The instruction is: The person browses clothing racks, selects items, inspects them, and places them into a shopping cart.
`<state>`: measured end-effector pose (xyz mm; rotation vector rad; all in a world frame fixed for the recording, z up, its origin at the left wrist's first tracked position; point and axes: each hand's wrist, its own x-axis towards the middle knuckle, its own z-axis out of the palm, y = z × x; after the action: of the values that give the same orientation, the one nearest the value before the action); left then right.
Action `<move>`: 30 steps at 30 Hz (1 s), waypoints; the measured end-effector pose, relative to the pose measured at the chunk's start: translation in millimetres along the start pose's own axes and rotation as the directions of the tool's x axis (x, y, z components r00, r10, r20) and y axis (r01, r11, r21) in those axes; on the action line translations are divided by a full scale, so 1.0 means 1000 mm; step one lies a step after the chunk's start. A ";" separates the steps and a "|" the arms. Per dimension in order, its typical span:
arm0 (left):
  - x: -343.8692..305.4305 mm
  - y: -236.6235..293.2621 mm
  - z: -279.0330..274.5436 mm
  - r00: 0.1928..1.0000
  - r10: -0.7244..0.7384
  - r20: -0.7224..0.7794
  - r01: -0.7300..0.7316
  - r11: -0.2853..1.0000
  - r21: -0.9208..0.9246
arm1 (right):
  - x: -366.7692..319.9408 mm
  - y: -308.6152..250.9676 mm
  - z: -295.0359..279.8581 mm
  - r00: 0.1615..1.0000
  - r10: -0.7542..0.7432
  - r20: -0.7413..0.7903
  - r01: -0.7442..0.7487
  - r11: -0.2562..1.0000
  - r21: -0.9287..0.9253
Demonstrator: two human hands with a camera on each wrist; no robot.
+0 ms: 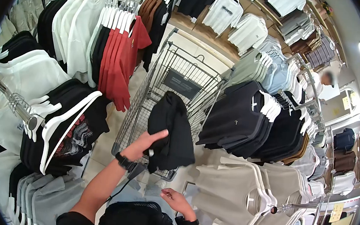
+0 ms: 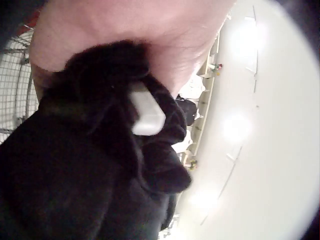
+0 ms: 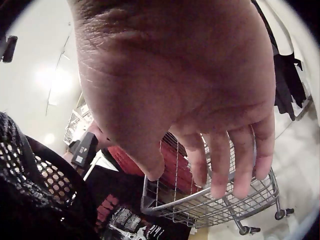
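A black garment (image 1: 171, 129) hangs bunched in my left hand (image 1: 143, 146), over the near end of a grey wire shopping cart (image 1: 147, 91). The thumb lies across the dark cloth, and the other fingers are hidden by it. In the left wrist view, a white piece (image 2: 147, 112), like the end of a hanger, pokes out of the folds of the black cloth (image 2: 65, 170). My right hand (image 1: 178, 201) is low in front of my body, holding nothing. The right wrist view shows this right hand (image 3: 185, 90) with fingers loosely extended, the cart (image 3: 215, 205) behind them.
Racks crowd both sides: red shirts (image 1: 115, 57) and white tops (image 1: 72, 31) at left, dark shirts (image 1: 236, 118) and beige tops (image 1: 229, 190) at right. A white hanger (image 1: 50, 138) juts out near my left arm. A person (image 1: 327, 79) stands at the far right.
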<state>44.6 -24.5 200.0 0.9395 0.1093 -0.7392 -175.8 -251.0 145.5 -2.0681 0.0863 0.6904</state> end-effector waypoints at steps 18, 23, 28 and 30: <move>-0.002 -0.202 -0.125 0.931 0.355 0.089 -0.007 -0.226 0.974 | -0.113 0.314 0.072 0.945 0.269 0.185 -0.142 0.849 -0.509; -0.008 -0.193 -0.113 0.934 0.354 0.051 0.015 -0.183 0.983 | -0.145 0.303 0.070 0.824 0.563 0.067 -0.548 0.821 -0.162; -0.016 -0.204 -0.119 0.905 0.405 0.129 -0.028 -0.247 0.969 | -0.110 0.271 0.067 0.949 0.314 0.021 -0.299 0.922 -0.245; -0.011 -0.204 -0.112 0.873 0.455 0.173 -0.053 -0.265 0.963 | -0.087 0.242 0.057 0.946 0.319 -0.060 -0.325 0.929 -0.179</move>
<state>-65.1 -8.3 -5.1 2.6313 -0.6156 -0.0279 -350.7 -361.1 -17.7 -2.2704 0.4003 0.8962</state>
